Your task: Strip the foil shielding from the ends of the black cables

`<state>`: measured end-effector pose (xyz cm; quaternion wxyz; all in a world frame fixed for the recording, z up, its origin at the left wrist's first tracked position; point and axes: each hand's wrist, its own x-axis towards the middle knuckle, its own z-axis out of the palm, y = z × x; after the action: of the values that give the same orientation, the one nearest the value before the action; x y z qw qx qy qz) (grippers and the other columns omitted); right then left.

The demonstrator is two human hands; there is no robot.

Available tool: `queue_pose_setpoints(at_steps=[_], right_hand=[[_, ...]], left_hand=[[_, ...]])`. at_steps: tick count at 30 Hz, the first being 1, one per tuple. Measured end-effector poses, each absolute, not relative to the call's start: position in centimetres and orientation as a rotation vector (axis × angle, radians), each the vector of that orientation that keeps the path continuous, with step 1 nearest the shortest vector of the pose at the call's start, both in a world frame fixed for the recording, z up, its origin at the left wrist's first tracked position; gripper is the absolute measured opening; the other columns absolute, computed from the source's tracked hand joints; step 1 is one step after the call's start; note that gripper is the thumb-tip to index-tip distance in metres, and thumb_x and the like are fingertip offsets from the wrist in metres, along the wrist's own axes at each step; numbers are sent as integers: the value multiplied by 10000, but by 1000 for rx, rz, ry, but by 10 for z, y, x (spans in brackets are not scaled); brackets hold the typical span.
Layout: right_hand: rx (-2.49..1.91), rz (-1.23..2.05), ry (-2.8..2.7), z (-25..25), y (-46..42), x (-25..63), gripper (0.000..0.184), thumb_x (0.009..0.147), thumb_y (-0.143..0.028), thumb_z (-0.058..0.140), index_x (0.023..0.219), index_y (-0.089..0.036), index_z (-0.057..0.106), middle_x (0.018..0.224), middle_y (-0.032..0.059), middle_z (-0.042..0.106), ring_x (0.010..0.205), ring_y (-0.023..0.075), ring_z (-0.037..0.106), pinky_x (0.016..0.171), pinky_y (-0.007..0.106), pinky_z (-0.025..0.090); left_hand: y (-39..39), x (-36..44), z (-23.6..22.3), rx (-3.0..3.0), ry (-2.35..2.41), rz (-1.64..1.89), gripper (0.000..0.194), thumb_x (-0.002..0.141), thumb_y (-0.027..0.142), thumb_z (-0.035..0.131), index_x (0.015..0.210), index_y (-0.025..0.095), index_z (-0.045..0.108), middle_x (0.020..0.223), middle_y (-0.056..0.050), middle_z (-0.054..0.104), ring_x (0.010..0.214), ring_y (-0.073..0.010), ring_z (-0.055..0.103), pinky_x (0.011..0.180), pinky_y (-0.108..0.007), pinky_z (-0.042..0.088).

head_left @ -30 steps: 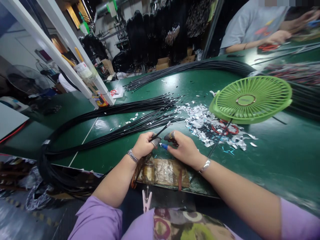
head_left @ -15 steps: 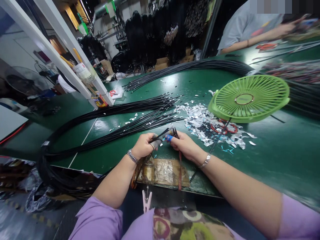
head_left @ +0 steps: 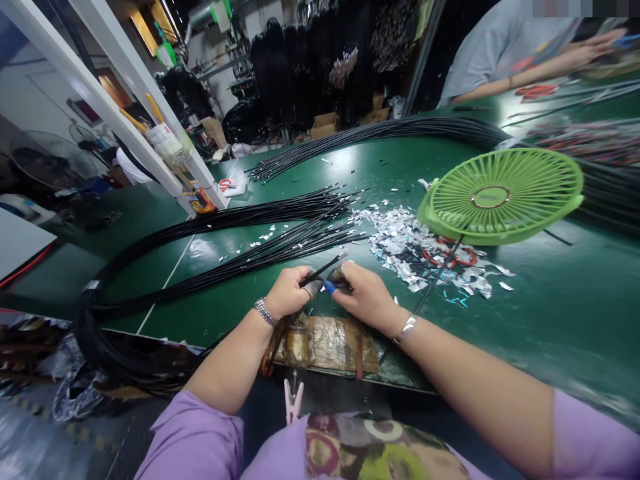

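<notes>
My left hand (head_left: 290,291), with a covering on its thumb, is closed on a black cable (head_left: 328,267). The cable's end points up and right and shows a pale, frayed tip. Just to the right, my right hand (head_left: 367,292) has its fingers curled together. Blue tape or a cot covers its thumb, and dark coverings sit on other fingertips. Whatever lies inside its fingers is hidden. Below both hands, a tape-wrapped cardboard block (head_left: 333,341) rests at the table's front edge, with a reddish strap across it.
A looped bundle of black cables (head_left: 240,267) spreads over the green table (head_left: 560,320) at left. Silvery and blue scraps (head_left: 400,243) lie in a pile with red-handled scissors (head_left: 463,256). A green fan (head_left: 500,197) overhangs them. Another person (head_left: 500,60) works at the far right.
My right hand has curled in and shifted slightly left; the upright dark prongs seen by its fingers no longer show. My left hand keeps its hold on the cable.
</notes>
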<state>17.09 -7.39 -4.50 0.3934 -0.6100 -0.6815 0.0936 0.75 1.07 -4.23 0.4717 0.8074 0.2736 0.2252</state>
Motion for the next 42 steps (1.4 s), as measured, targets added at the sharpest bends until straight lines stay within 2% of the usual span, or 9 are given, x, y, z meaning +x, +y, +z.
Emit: queue_pose_setpoints(at_steps=[5, 10, 15, 18, 21, 26, 31, 36, 42], right_hand=[[-1609, 442, -1541, -49, -64, 179, 184, 736, -263, 552, 610, -229, 423, 564, -20, 469, 541, 138, 390, 518, 271, 292], [-1470, 732, -1329, -45, -63, 180, 295, 751, -457, 607, 630, -212, 495, 585, -26, 485, 581, 133, 399, 542, 266, 332], [-1390, 1055, -1104, -46, -65, 173, 371, 689, -537, 661, 634, -216, 482, 516, -66, 374, 496, 99, 305, 463, 248, 249], [-1391, 1126, -1045, -49, -66, 171, 378, 673, -537, 672, 646, -217, 474, 499, -80, 349, 468, 86, 268, 443, 240, 213], [-1377, 1059, -1077, -49, -66, 170, 359, 683, -528, 662, 651, -220, 481, 508, -71, 367, 485, 95, 294, 458, 244, 245], [-1400, 818, -1295, -42, -67, 174, 246, 722, -432, 602, 657, -212, 510, 625, -17, 505, 593, 132, 413, 566, 271, 355], [-1492, 458, -1582, -43, -72, 173, 149, 745, -281, 523, 631, -227, 444, 594, -14, 456, 581, 143, 398, 569, 277, 325], [-1501, 203, -1818, -46, -78, 166, 125, 695, -179, 517, 657, -233, 411, 659, 8, 491, 605, 154, 418, 578, 282, 316], [-1555, 220, -1749, -48, -76, 170, 97, 769, -258, 546, 722, -228, 466, 668, 10, 523, 602, 154, 447, 577, 272, 349]], left_hand=[[10, 8, -40, 1911, 661, 523, 241, 755, 348, 654, 642, 154, 567, 529, 17, 570, 487, -90, 472, 481, -203, 371], [9, 7, -38, 1836, 700, 529, 254, 757, 392, 655, 693, 158, 580, 514, 20, 570, 442, -88, 471, 471, -213, 392], [10, 8, -40, 1806, 678, 544, 292, 746, 437, 671, 699, 162, 587, 508, 22, 561, 444, -92, 472, 472, -216, 400], [11, 9, -42, 1809, 655, 558, 322, 733, 465, 682, 694, 156, 598, 516, 22, 556, 459, -90, 466, 480, -212, 394], [11, 10, -43, 1835, 644, 587, 323, 724, 465, 693, 730, 146, 639, 578, 11, 589, 518, -100, 488, 519, -216, 404], [12, 9, -43, 1838, 630, 615, 301, 723, 433, 704, 768, 137, 673, 658, -11, 635, 597, -126, 541, 578, -235, 436], [10, 10, -43, 1739, 721, 518, 248, 739, 381, 678, 772, 139, 634, 573, 14, 587, 453, -87, 476, 457, -212, 388], [8, 12, -42, 1749, 720, 593, 167, 733, 294, 661, 719, 144, 591, 578, 25, 568, 498, -85, 484, 501, -213, 409], [9, 12, -41, 1759, 745, 607, 136, 742, 269, 625, 719, 142, 582, 564, 29, 559, 474, -75, 468, 469, -197, 382]])
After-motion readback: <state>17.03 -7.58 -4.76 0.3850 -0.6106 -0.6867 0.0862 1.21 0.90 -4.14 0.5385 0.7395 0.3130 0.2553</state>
